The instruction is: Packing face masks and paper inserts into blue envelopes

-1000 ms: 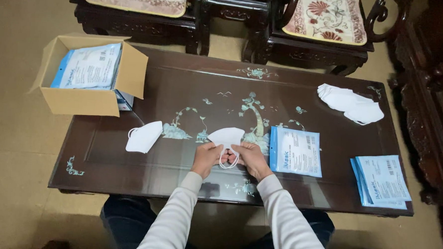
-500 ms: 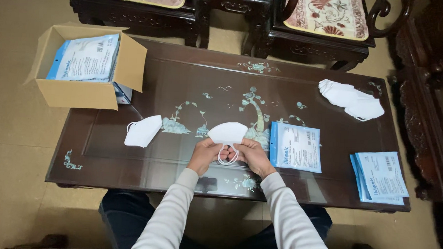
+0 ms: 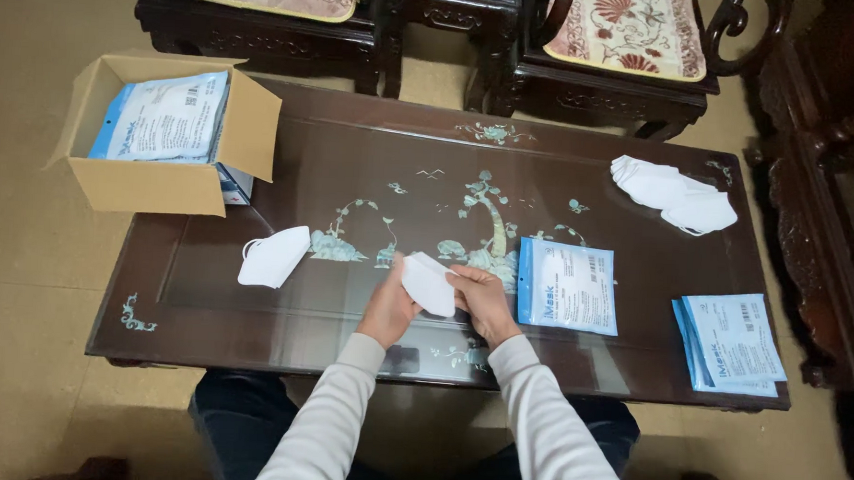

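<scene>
Both of my hands hold one folded white face mask (image 3: 428,282) just above the near middle of the dark inlaid table (image 3: 354,160). My left hand (image 3: 389,304) grips its left side and my right hand (image 3: 482,298) pinches its right edge. The mask is turned upright between my fingers. Another white mask (image 3: 273,255) lies flat on the table to the left. A blue and white mask pouch (image 3: 567,285) lies right beside my right hand.
An open cardboard box (image 3: 165,183) with filled pouches sits at the table's far left corner. A heap of white masks (image 3: 674,194) lies at the far right. A stack of blue pouches (image 3: 733,342) rests at the near right. Carved chairs (image 3: 627,47) stand behind.
The mask lay wide between my hands with its loops hanging; now it is folded narrower and turned upright, and my hands are closer together.
</scene>
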